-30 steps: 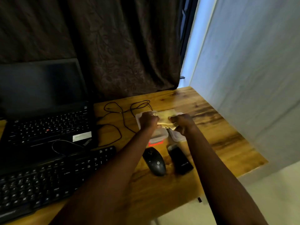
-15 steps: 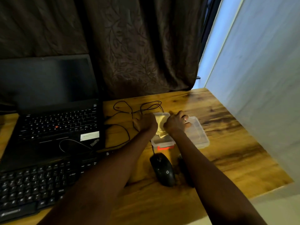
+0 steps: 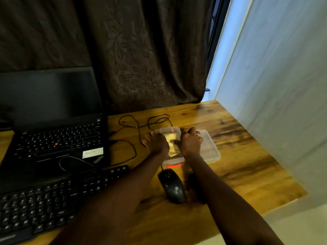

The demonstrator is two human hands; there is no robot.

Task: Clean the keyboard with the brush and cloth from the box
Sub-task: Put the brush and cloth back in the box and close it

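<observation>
Clearly the work is at its start: the keyboard [image 3: 53, 197] lies untouched at the lower left of the frame, dark and flat on the wooden desk [image 3: 247, 174], with no brush or cloth on it. Everything that counts as cleaning, I judge, is still to do; only the fetching of tools is under way.

The box [image 3: 174, 160], a small clear plastic tub with a red clip on its near edge, sits at the centre of the frame, just above the mouse [image 3: 172, 185]. Its lid [image 3: 211, 150] appears to lie just beside it to the right, already off. Inside, a pale yellow cloth [image 3: 172, 141] shows between the two hands, crumpled and soft-looking. The brush is not to be made out; it may be hidden under the cloth or the hands.

The left hand [image 3: 156, 144] rests over the left side of the box, fingers curled down, and whether it pinches the cloth I cannot tell. The right hand [image 3: 191, 145] is curled at the seam between box and lid; what it holds, if anything, is likewise hidden.

Further out, an open laptop [image 3: 56, 131] stands at the left, above the keyboard, and a thin black cable [image 3: 141, 124] loops across the desk behind the box.
</observation>
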